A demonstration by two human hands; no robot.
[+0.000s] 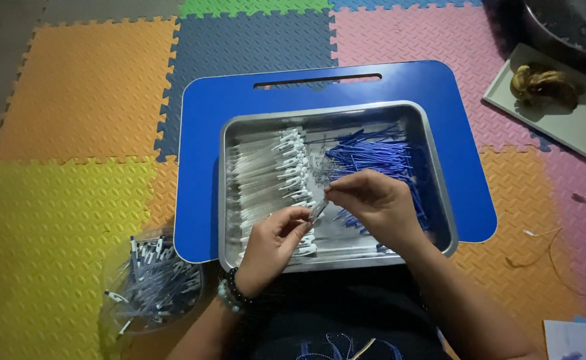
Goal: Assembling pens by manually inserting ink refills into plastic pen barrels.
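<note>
Both hands meet over the tray point(439, 200) — left hand point(273, 243) pinches a clear barrel point(318, 211), slanting up-right toward the right hand point(373, 203), whose fingertips pinch narrowly at its upper end.

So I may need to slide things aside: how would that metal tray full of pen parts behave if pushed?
The metal tray would probably slide easily, since it sits on a smooth blue board. It looks thin-walled, so likely light. The loose blue refills and clear barrels inside could shift or roll.
</note>
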